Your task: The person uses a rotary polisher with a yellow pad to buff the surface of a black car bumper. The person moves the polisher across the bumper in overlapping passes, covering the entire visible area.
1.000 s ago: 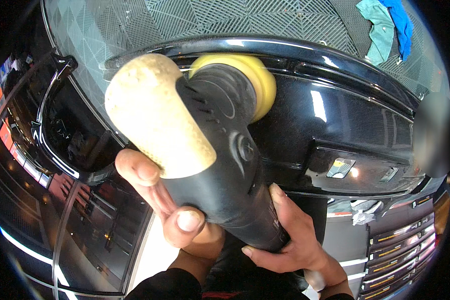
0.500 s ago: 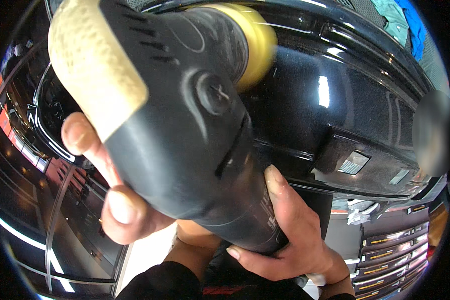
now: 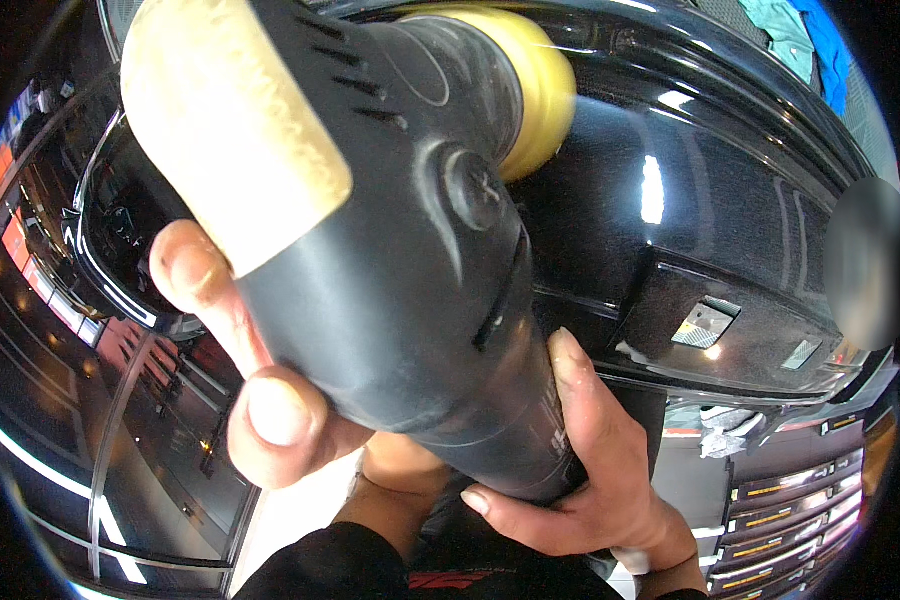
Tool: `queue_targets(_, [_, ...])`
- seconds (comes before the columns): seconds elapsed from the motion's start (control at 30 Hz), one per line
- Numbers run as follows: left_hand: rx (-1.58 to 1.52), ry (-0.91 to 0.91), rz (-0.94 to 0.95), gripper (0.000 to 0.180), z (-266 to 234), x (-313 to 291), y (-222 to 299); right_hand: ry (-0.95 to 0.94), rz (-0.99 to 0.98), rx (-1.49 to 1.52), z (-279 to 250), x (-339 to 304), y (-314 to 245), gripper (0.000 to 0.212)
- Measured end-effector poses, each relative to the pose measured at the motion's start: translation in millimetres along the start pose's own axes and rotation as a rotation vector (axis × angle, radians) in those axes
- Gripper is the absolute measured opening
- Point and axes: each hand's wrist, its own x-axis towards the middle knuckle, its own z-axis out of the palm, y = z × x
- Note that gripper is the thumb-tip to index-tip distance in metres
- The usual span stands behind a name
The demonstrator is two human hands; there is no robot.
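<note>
A car polisher (image 3: 400, 300) with a black body and a pale yellow end cap fills the middle of the picture. Its round yellow foam pad (image 3: 545, 95) lies against or just over a glossy black car panel (image 3: 590, 210); the body hides where they meet. On the polisher's left flank, my left hand (image 3: 280, 420) is wrapped around the thick body, with most of its fingers behind the tool. My right hand (image 3: 610, 460) grips the narrower lower end of the handle, thumb and fingers on either side.
A recess with a small light-coloured fitting (image 3: 705, 323) sits in the panel's lower part. Teal and blue cloths (image 3: 790, 40) lie at the upper right. Stacked dark boxes (image 3: 790, 510) stand lower right. Glossy dark panelling (image 3: 160, 440) stretches along the left.
The polisher and both hands have shifted a little to the right, the pad sliding the same way along the panel. Both grips stay the same.
</note>
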Motion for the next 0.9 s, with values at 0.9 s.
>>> queue_targets(0.9, [0.004,0.134,-0.016,0.037,57.9,-4.6,-11.2,0.004,0.013,0.059,-9.3,-4.6,-7.9,0.107])
